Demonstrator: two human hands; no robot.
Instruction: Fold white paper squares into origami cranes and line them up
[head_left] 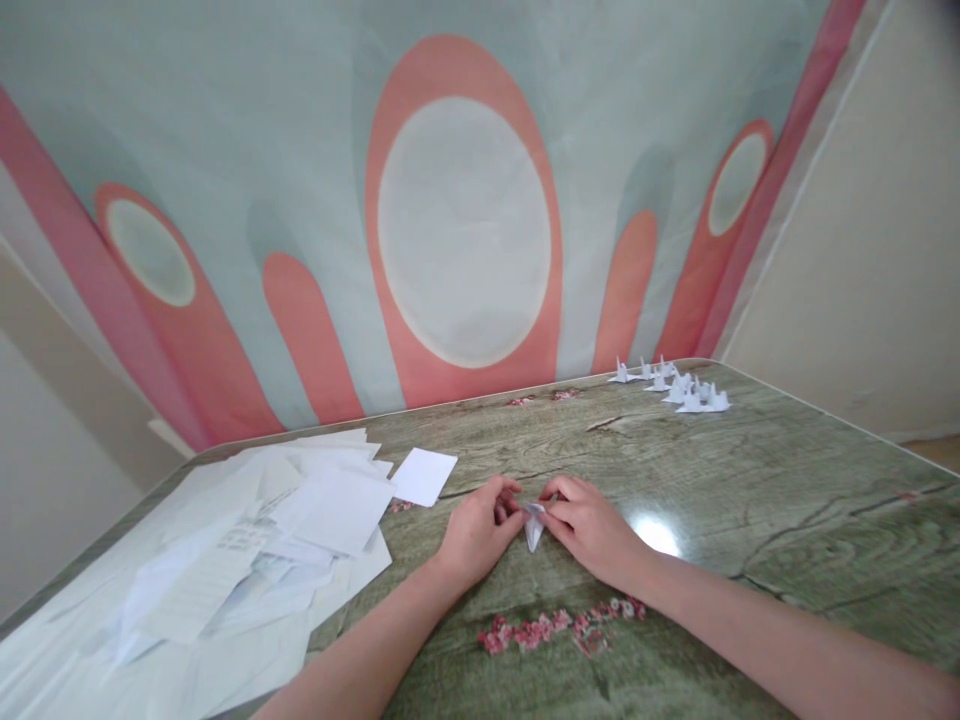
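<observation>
Between my two hands is a small piece of folded white paper point(534, 527), its pointed end turned down toward me. My left hand point(482, 527) pinches its left side, the fingers curled and the thumb against the paper. From the other side, my right hand point(583, 522) grips the upper right part with thumb and fingertips. The fingers cover part of the folds. Up and to the left of my left hand lies a white paper square point(424, 476), flat on the wood-patterned table point(720, 480).
A broad, loose heap of white paper sheets point(225, 560) spreads over the table's left side, some with print. Several folded white paper cranes point(694, 390) stand near the far right edge. Behind the table hangs a green and coral backdrop point(461, 380).
</observation>
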